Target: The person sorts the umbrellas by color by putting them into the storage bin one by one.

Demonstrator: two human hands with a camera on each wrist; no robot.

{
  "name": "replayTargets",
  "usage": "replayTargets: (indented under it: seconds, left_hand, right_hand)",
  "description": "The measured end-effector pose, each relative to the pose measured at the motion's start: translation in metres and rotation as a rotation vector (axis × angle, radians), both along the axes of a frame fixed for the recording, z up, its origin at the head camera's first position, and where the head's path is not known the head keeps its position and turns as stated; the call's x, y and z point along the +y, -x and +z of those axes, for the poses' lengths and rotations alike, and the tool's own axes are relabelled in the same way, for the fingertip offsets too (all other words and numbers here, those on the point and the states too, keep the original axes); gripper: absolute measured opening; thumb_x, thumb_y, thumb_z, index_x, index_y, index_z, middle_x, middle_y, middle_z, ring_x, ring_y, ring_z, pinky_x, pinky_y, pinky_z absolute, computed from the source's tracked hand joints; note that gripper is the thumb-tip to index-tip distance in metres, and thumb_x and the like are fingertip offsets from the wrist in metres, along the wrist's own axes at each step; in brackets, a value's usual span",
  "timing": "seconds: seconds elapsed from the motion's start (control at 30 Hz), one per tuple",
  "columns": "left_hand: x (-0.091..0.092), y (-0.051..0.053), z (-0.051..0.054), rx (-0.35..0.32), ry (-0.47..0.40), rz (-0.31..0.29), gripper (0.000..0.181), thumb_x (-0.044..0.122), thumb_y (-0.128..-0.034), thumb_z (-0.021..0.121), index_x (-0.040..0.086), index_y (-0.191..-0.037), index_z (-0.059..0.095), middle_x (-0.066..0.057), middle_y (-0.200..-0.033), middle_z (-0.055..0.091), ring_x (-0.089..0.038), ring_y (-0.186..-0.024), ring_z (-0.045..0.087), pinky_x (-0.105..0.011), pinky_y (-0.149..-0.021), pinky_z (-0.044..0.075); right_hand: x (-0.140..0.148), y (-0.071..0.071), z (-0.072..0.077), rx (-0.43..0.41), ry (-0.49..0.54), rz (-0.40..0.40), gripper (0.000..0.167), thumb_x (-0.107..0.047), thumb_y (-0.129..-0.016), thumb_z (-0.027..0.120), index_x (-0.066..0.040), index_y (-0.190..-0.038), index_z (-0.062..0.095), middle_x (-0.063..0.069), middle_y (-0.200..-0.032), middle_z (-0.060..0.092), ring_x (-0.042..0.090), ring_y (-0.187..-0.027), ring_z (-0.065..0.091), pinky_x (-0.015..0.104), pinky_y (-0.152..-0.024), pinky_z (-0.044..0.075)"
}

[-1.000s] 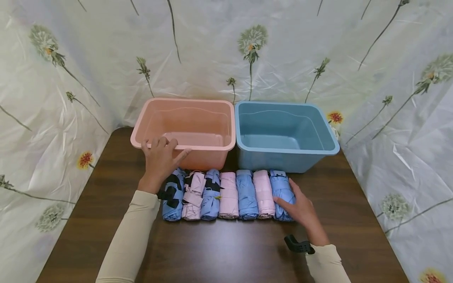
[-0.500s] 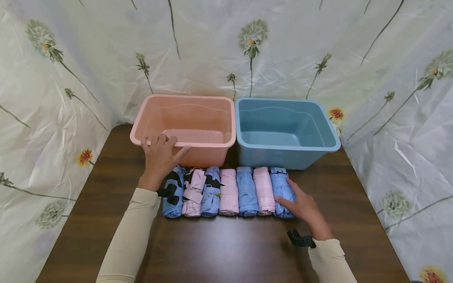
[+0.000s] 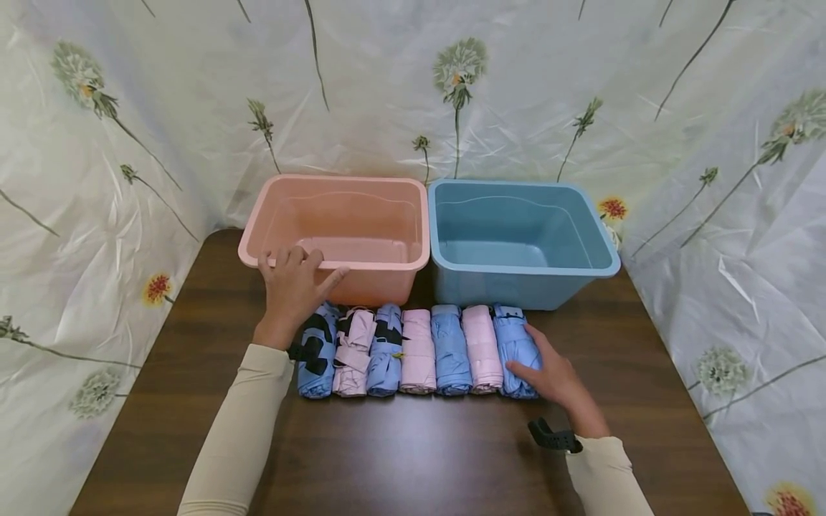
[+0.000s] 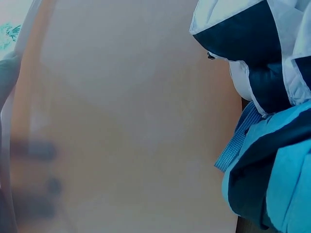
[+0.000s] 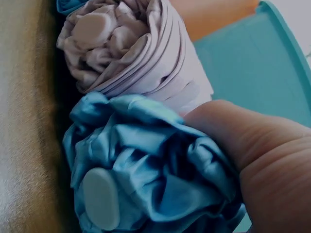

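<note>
Several rolled-up folding umbrellas lie side by side in a row, pink and blue. At the row's right end, my right hand [image 3: 556,373] holds a blue umbrella [image 3: 516,351], thumb over its near part and fingers along its right side. Close up in the right wrist view, the thumb [image 5: 228,124] presses this umbrella's bunched cloth, near a pale oval knob [image 5: 101,199]. Beside it lies a pink umbrella [image 3: 482,351]. My left hand [image 3: 290,290] grips the front rim of the pink tub [image 3: 381,283], fingers hooked over it and thumb outside.
A blue tub [image 3: 503,287] stands right of the pink one, behind the row. Black-patched umbrellas [image 3: 385,355] lie at the row's left part, below my left hand. A brown wooden table [image 3: 400,459] carries everything. Flowered sheeting [image 3: 361,107] encloses the back and sides.
The right hand has shifted slightly to the right, and the blue umbrella under it has edged right too. The left hand stays at the pink tub's rim.
</note>
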State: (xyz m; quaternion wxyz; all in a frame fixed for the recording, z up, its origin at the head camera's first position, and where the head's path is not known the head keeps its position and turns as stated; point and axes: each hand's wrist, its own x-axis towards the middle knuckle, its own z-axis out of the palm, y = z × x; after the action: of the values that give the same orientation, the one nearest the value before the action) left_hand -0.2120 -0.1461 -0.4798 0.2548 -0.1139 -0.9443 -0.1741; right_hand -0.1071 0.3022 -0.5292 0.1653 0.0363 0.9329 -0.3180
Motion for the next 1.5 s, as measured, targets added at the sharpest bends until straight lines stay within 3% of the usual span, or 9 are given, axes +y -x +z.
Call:
replayTargets:
  seconds: [0.33, 0.57, 0.77, 1.17, 1.5]
  left_hand:
    - [-0.001, 0.001, -0.003, 0.003, -0.005, 0.003, 0.054, 0.063, -0.0836, 0.06, 0.009, -0.085, 0.057, -0.014, -0.093, 0.055, -0.036, -0.099, 0.048, -0.068, -0.1, 0.015]
    - [0.0, 0.001, -0.002, -0.007, -0.01, 0.003, 0.053, 0.062, -0.084, 0.06, 0.01, -0.085, 0.056, -0.014, -0.093, 0.054, -0.036, -0.099, 0.047, -0.068, -0.101, 0.014]
    - [0.0, 0.001, -0.002, -0.008, -0.009, 0.005, 0.054, 0.063, -0.0838, 0.059, 0.009, -0.084, 0.056, -0.013, -0.093, 0.054, -0.035, -0.099, 0.047, -0.068, -0.101, 0.014]
    - [-0.001, 0.003, -0.003, -0.004, -0.018, 0.001, 0.052, 0.062, -0.0836, 0.06, 0.01, -0.084, 0.056, -0.014, -0.094, 0.055, -0.036, -0.099, 0.048, -0.068, -0.101, 0.014]
    - [-0.001, 0.003, -0.004, 0.013, -0.025, -0.001, 0.053, 0.062, -0.0832, 0.06, 0.01, -0.084, 0.056, -0.013, -0.092, 0.054, -0.036, -0.097, 0.048, -0.067, -0.102, 0.013]
  right_hand:
    - [-0.006, -0.005, 0.002, -0.045, -0.01, -0.021, 0.096, -0.053, -0.089, 0.06, -0.014, -0.155, 0.002, 0.032, -0.154, 0.013, 0.057, -0.131, 0.027, 0.071, -0.096, 0.031]
    - [-0.005, -0.003, 0.006, -0.027, -0.026, 0.011, 0.093, -0.053, -0.089, 0.06, -0.014, -0.155, 0.006, 0.031, -0.154, 0.014, 0.058, -0.13, 0.028, 0.071, -0.095, 0.032]
    - [0.0, -0.003, 0.003, -0.03, 0.025, -0.006, 0.092, -0.054, -0.089, 0.059, -0.017, -0.155, 0.007, 0.03, -0.155, 0.012, 0.057, -0.131, 0.026, 0.071, -0.095, 0.032]
    - [0.004, -0.012, -0.003, 0.048, 0.086, -0.074, 0.087, -0.05, -0.091, 0.059, -0.018, -0.155, 0.01, 0.027, -0.156, 0.014, 0.052, -0.134, 0.024, 0.07, -0.098, 0.028]
    - [0.001, -0.021, 0.01, 0.138, 0.122, -0.128, 0.084, -0.047, -0.09, 0.061, -0.025, -0.156, 0.013, 0.023, -0.156, 0.018, 0.049, -0.125, 0.035, 0.067, -0.093, 0.037]
